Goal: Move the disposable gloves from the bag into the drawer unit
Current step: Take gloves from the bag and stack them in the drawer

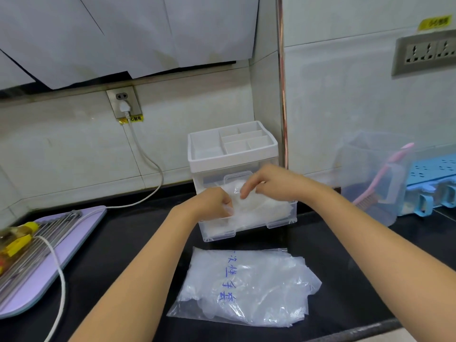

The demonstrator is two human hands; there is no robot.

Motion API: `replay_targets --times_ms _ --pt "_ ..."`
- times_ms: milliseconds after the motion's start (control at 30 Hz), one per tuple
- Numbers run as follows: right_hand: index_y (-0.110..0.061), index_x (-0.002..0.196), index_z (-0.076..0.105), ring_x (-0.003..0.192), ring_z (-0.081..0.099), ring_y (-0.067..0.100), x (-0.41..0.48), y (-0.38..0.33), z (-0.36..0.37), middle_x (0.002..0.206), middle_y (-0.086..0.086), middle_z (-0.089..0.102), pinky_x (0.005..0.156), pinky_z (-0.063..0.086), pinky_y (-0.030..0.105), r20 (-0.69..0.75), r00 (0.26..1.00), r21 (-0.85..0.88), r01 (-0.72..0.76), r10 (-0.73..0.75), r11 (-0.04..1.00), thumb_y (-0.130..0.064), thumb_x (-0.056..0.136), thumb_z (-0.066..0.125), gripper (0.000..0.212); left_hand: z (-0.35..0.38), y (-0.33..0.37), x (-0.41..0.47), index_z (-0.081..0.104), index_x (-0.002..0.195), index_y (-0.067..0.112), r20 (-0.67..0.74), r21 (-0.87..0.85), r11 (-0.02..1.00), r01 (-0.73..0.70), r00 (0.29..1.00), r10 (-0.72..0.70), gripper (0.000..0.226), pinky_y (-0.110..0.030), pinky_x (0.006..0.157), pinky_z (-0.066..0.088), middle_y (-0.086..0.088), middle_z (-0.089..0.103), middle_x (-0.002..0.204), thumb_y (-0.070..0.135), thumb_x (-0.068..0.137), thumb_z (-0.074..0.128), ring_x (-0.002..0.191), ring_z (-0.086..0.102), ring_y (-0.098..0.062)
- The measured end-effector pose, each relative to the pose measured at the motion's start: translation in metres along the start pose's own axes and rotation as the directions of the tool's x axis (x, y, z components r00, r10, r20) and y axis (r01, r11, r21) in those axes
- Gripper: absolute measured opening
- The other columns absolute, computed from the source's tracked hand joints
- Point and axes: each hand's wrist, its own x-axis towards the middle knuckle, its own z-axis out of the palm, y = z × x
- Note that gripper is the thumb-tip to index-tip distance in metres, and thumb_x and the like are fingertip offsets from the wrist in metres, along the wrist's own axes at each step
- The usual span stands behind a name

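A white drawer unit (232, 159) with a divided top tray stands against the back wall. Its clear lower drawer (278, 222) is pulled out toward me and holds a heap of thin translucent disposable gloves (256, 208). My left hand (213, 202) is closed on the left part of that heap inside the drawer. My right hand (266, 181) presses its fingertips onto the gloves from above. The clear plastic bag (246, 287) with blue handwriting lies flat on the black counter in front of the drawer, with some gloves still visible inside.
A purple board (49, 253) with a metal rack and a yellow-capped bottle (17, 239) lies at left, with a white cord (59, 267) over it. A clear container (375, 176) holding a pink brush stands at right, beside a blue rack (434, 174).
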Motion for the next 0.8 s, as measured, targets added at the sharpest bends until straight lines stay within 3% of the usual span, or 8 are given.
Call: replay_targets --times_ms 100,167,267,333,400,567,700,800 --pt "-0.022 0.123 0.064 0.130 0.044 0.017 0.014 -0.001 0.015 0.142 -0.002 0.049 0.107 0.034 0.026 0.203 0.970 -0.179 -0.096 0.132 0.979 0.003 0.091 0.034 0.051 0.002 0.003 0.002 0.069 0.093 0.014 0.047 0.028 1.000 0.009 0.999 -0.010 0.016 -0.024 0.074 0.048 0.005 0.065 0.091 0.025 0.093 0.056 0.082 0.059 -0.014" --pt "-0.010 0.128 0.057 0.118 0.051 0.021 0.022 0.003 0.020 0.138 0.003 0.052 0.098 0.039 0.027 0.258 0.928 -0.353 -0.168 0.268 0.920 -0.006 0.096 0.036 0.039 0.001 0.005 0.002 0.054 0.067 0.016 0.028 0.041 0.999 0.028 0.999 -0.030 0.024 -0.020 0.056 0.035 0.005 0.049 0.069 0.020 0.091 0.056 0.061 0.043 -0.011" --pt "-0.004 0.127 0.053 0.105 0.051 0.024 0.028 0.007 0.026 0.131 0.011 0.053 0.084 0.037 0.027 0.257 0.889 -0.488 -0.220 0.380 0.845 -0.016 0.100 0.039 0.033 -0.001 0.005 0.003 0.044 0.064 0.016 0.050 0.056 0.996 0.072 0.996 -0.075 0.030 -0.022 0.055 0.030 0.000 0.041 0.068 0.025 0.090 0.056 0.060 0.035 -0.015" --pt "-0.004 0.130 0.051 0.110 0.051 0.025 0.030 0.009 0.028 0.134 0.011 0.052 0.088 0.038 0.028 0.248 0.890 -0.487 -0.227 0.383 0.843 -0.020 0.100 0.039 0.036 -0.007 0.010 0.000 0.064 0.088 0.015 0.118 0.085 0.992 0.094 0.988 -0.104 0.026 -0.024 0.067 0.041 0.000 0.057 0.086 0.039 0.092 0.055 0.076 0.051 -0.017" --pt "-0.008 0.141 0.042 0.128 0.044 0.026 0.030 0.009 0.027 0.145 0.010 0.042 0.101 0.036 0.032 0.264 0.885 -0.466 -0.231 0.383 0.854 -0.026 0.101 0.039 0.044 -0.015 0.017 -0.004 0.065 0.114 0.012 0.141 0.074 0.992 0.107 0.983 -0.117 0.053 -0.028 0.084 0.043 -0.002 0.062 0.110 0.056 0.092 0.047 0.097 0.056 -0.020" --pt "-0.011 0.147 0.034 0.135 0.037 0.027 0.035 0.009 0.026 0.150 0.009 0.035 0.108 0.033 0.036 0.285 0.849 -0.517 -0.254 0.445 0.817 -0.025 0.101 0.038 0.048 -0.022 0.036 -0.002 0.072 0.096 0.011 -0.258 -0.250 0.966 -0.058 0.966 -0.009 0.041 -0.033 0.082 0.047 -0.007 0.069 0.104 0.040 0.099 0.043 0.095 0.063 -0.022" --pt "-0.001 0.106 0.060 0.085 0.056 0.023 0.036 -0.002 0.029 0.097 0.010 0.057 0.076 0.047 0.029 0.112 0.910 -0.486 -0.301 0.400 0.821 -0.008 0.095 0.041 0.023 0.000 0.040 0.019 0.068 0.099 0.004 -0.021 -0.062 0.998 0.022 1.000 -0.023 0.022 -0.033 0.076 0.045 -0.011 0.068 0.098 0.020 0.094 0.056 0.082 0.056 -0.023" --pt "-0.001 0.113 0.064 0.095 0.062 0.027 0.036 -0.005 0.031 0.109 0.014 0.066 0.081 0.050 0.032 0.041 0.959 -0.273 -0.260 0.281 0.926 -0.004 0.091 0.044 0.031 0.014 0.032 0.027 0.064 0.092 0.005 0.013 -0.026 0.999 0.043 0.999 -0.043 0.010 -0.028 0.067 0.037 -0.003 0.052 0.073 0.014 0.089 0.059 0.075 0.046 -0.021"
